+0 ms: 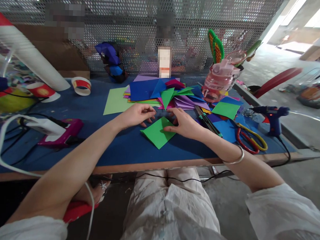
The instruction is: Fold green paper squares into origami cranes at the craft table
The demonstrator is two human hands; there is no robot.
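A bright green paper square (pixel 158 134) lies cornerwise on the blue tabletop (pixel 117 150), one corner pointing nearward.

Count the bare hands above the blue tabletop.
2: the bare left hand, by the upper-left edge of the bright green paper square, and the bare right hand, over the square's right corner. Both show plainly.

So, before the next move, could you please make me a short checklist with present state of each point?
1. Nearest green paper in front of both hands: ok.
2. Right hand clear of that paper: not ok, its thumb overlaps it in this view.
3. Left hand empty: cannot tell, fingertips partly hidden.
4. Scissors apart from both hands: ok.
5. Glue gun cool: cannot tell, a red light shows on it.
6. Pink bottle upright: ok.
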